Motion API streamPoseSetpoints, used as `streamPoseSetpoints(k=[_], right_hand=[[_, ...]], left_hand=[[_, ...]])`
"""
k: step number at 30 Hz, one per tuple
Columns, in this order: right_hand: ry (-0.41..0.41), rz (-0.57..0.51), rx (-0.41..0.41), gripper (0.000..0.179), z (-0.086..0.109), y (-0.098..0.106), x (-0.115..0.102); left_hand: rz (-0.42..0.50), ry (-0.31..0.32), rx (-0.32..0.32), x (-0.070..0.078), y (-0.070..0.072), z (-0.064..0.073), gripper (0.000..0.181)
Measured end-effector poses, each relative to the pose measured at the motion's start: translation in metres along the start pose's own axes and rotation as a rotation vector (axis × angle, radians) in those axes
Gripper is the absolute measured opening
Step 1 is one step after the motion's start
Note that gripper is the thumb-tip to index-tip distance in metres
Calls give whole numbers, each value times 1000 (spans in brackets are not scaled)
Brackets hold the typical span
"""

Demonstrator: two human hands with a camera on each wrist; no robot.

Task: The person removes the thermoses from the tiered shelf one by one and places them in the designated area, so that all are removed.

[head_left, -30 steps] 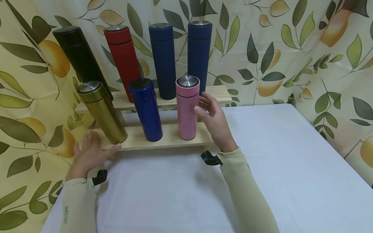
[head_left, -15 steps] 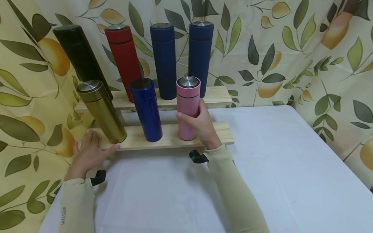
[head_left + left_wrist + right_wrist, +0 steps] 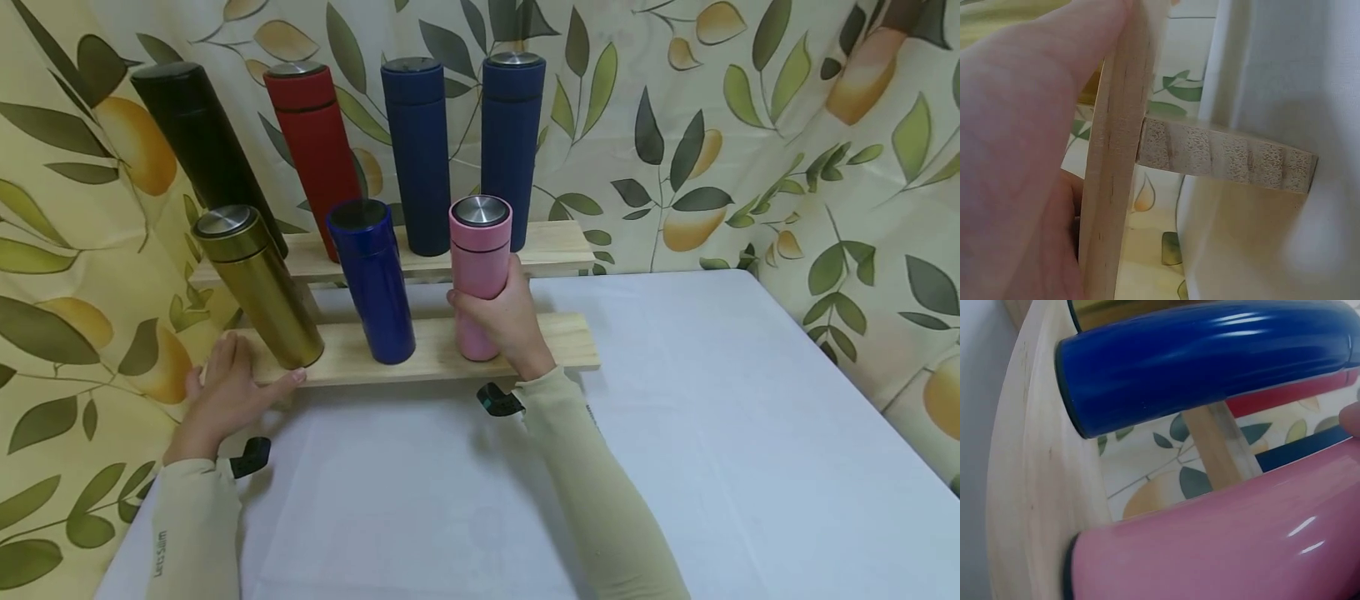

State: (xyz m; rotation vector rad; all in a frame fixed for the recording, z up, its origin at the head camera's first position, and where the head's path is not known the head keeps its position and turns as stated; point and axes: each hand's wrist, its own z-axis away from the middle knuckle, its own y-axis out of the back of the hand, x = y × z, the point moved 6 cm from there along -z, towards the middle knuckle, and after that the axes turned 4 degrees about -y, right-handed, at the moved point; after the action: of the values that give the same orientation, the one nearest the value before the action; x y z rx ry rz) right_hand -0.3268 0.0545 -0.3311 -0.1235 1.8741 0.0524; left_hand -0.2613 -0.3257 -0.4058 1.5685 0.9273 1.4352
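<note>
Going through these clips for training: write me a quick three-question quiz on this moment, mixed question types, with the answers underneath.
1. True or false: on the front shelf, the blue bottle stands between the gold bottle and the pink bottle.
2. Which bottle does the right hand grip? A) gold B) blue C) pink
3. How many bottles stand on the rear shelf?

Key:
1. True
2. C
3. Four: a black bottle, a red bottle and two dark blue bottles

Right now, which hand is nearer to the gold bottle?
Left. The left hand rests on the front shelf, beside the gold bottle; the right hand grips the pink bottle, past the bright blue bottle.
</note>
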Motion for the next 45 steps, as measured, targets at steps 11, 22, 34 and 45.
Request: streamPoseSetpoints(k=[11, 22, 34, 45], right_hand=[[-13, 18, 9, 69, 7, 12, -20], [30, 34, 85, 68, 18, 53, -46], [47, 108, 171, 62, 28, 110, -57], [77, 119, 264, 63, 35, 162, -59]], left_hand=[[9, -5, 19, 0, -2, 0, 120], [-1, -22, 32, -1, 2, 0, 119], [-2, -53, 68, 1, 2, 2, 115], [8, -52, 52, 0, 0, 1, 117]])
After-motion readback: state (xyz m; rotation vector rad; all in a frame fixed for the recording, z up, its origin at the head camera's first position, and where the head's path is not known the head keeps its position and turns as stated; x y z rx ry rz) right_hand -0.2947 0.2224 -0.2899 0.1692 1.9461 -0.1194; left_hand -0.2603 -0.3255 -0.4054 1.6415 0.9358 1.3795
